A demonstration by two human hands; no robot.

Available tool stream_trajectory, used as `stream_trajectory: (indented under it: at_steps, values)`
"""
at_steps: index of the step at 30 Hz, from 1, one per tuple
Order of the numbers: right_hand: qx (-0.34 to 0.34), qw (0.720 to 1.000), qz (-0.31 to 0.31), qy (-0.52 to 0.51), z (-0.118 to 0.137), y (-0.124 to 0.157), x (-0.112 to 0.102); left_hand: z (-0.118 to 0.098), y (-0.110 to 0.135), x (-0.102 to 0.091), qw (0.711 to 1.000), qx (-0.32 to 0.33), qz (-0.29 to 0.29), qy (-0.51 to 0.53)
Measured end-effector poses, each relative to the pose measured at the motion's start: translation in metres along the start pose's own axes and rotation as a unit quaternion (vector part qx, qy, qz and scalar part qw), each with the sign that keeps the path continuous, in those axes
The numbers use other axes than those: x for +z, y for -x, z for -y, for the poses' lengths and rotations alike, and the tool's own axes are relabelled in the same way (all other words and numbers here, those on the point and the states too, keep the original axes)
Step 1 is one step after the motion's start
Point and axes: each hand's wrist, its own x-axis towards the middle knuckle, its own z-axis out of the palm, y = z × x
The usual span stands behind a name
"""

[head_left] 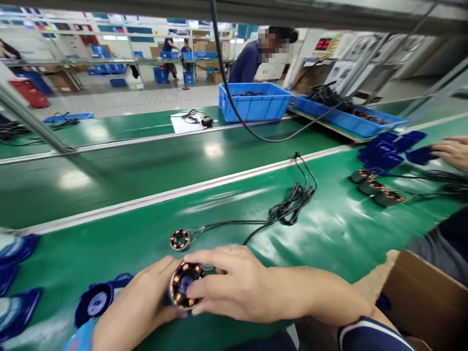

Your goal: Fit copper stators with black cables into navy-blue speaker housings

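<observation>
Hands: two bare hands meet at the near edge of the green bench point(109, 234), seen from the head view.
Left hand point(141, 302): grip cupped round the left side of the stator and clamped on it.
Right hand point(234, 286): fingers lie across the right rim and reach the centre; grip closed on the same stator.
Stator point(184, 291): copper-wound ring with a blue core, held between both hands just above the bench. Its open face is turned up and toward the camera. Both hands touch it, so neither is nearer.
Second stator point(180, 239): lies flat on the bench just beyond the held one, untouched, with the right fingers closest.
Black cable point(292, 202): runs from the second stator to the right and far, into a loose bundle.
Blue covers point(97, 302): near left, beside the left wrist.
Cardboard box point(427, 297): near right.
Co-worker's hand point(451, 151): far right, on a blue part.
Blue bin point(256, 102): far, across the belt.
</observation>
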Motion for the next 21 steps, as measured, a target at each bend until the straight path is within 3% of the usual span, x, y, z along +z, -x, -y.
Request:
stream_trajectory:
  at_steps: [3,9,17,21]
  values:
    - [0.018,1.000,0.024,-0.009,0.001,-0.002,-0.001,-0.004,-0.006,0.002,0.999,-0.002,-0.004,0.037]
    - [0.061,0.986,0.155,-0.004,0.004,-0.002,-0.001,0.003,-0.005,0.007,0.995,-0.065,0.001,0.080]
    - [0.059,0.966,0.252,0.024,-0.003,0.003,0.010,-0.004,-0.011,0.007,0.998,-0.057,-0.022,0.003]
    - [0.078,0.981,0.175,-0.035,-0.020,-0.004,-0.002,0.008,0.015,-0.014,0.988,-0.034,-0.057,-0.143]
